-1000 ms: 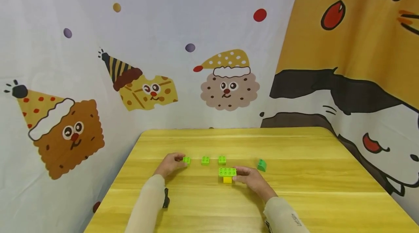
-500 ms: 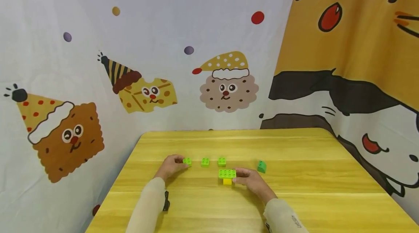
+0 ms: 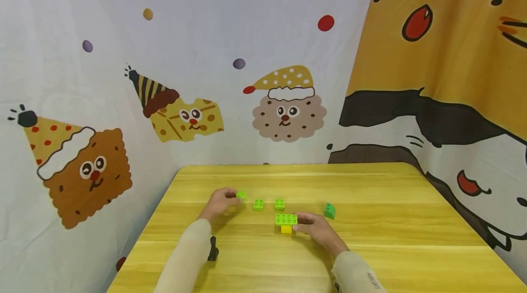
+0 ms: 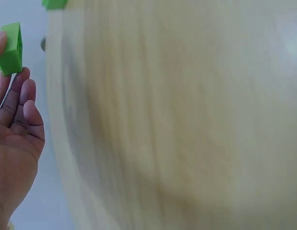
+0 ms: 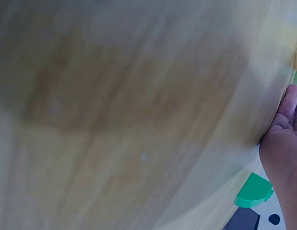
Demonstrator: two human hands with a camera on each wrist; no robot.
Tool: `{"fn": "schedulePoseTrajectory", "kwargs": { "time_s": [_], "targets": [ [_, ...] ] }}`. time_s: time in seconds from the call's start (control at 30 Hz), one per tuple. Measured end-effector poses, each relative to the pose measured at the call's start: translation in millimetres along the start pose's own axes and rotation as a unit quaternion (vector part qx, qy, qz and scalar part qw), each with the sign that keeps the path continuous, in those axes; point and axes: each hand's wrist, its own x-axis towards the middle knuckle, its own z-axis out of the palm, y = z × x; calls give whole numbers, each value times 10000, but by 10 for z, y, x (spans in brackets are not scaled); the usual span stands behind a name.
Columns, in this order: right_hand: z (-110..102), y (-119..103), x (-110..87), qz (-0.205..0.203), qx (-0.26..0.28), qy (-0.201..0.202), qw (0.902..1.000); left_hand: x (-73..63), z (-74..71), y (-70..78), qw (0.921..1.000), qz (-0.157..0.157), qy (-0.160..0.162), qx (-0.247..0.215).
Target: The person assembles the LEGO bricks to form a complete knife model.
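Note:
My left hand (image 3: 220, 204) pinches a small lime-green building brick (image 3: 240, 196) with two-by-two studs. In the left wrist view that brick (image 4: 12, 50) is between thumb and fingertips, raised off the table, its hollow underside partly showing. The right hand (image 3: 316, 227) grips the right end of a longer lime-green brick (image 3: 286, 219), which sits on top of a yellow brick (image 3: 286, 229). Only a sliver of green shows past the fingers in the right wrist view. Two more small lime bricks, one left (image 3: 258, 204) and one right (image 3: 279, 204), rest behind the stack.
A darker green curved brick (image 3: 330, 211) lies on the wooden table (image 3: 370, 256) beyond the right hand. In the right wrist view this curved brick (image 5: 254, 190) appears below the hand. A printed cloth (image 3: 197, 46) hangs behind the table's far edge.
My left hand has lifted the small lime brick off the table and carried it slightly right and away from me. The right hand and the stack have stayed in place.

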Motion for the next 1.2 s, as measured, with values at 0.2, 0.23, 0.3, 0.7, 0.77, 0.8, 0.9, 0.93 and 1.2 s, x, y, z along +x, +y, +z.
{"fn": "schedulePoseTrajectory", "kwargs": {
  "time_s": [0.2, 0.23, 0.3, 0.7, 0.77, 0.8, 0.9, 0.93, 1.2],
  "targets": [
    [-1, -1, -5, 8, 4, 11, 10000, 31, 155, 177, 9994, 217, -187, -194],
    [-2, -2, -5, 10, -5, 19, 10000, 30, 178, 206, 9993, 250, -217, -185],
    [-3, -2, -4, 0, -15, 22, 10000, 24, 218, 254, 9988, 325, -308, -191],
    [2, -12, -8, -38, 108, -26, 9999, -20, 409, 485, 9962, 625, -605, 56],
    [4, -13, -13, -48, 114, -39, 9999, -29, 446, 511, 9955, 703, -626, 87],
    [4, -13, -15, -57, 109, -43, 9999, -30, 463, 520, 9951, 747, -642, 93],
    [7, -11, -17, -44, 100, -35, 9999, -35, 514, 545, 9940, 820, -723, 63],
    [8, -9, -17, -38, 96, -31, 9999, -38, 531, 554, 9937, 837, -750, 53],
    [23, 9, 11, -9, 40, 53, 10000, -81, 667, 623, 9905, 1082, -838, 96]
  ]
}}
